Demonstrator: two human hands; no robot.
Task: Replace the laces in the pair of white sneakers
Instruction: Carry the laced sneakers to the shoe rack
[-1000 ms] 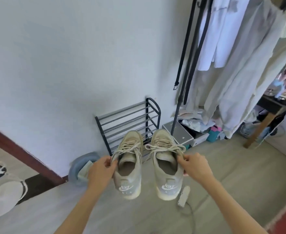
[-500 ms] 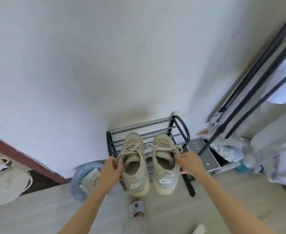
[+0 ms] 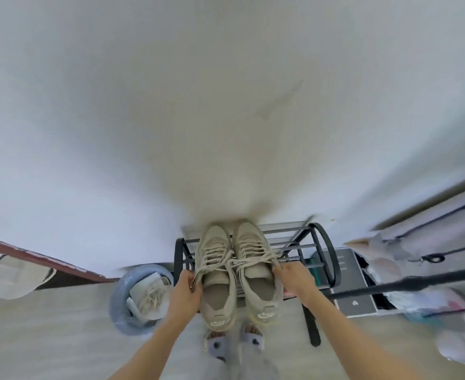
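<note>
Both sneakers held side by side, toes away from the person, above the top tier of the metal shoe rack (image 3: 323, 242). Left hand (image 3: 185, 290) pinches the outer collar of the left sneaker (image 3: 215, 272); right hand (image 3: 294, 278) closed on the outer collar of the right sneaker (image 3: 257, 267). Laces (image 3: 234, 260) still threaded and tied. Judgement: keep both level, soles flat, grip on the collars rather than loose lace ends. Blue bin (image 3: 127, 303) sits just outside the left hand.

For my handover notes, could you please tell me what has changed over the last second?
The person stepped up to the black shoe rack, carrying both sneakers until they sit over its rails. Unchanged: left hand holds the left sneaker, right hand the right sneaker, both laced.
</note>
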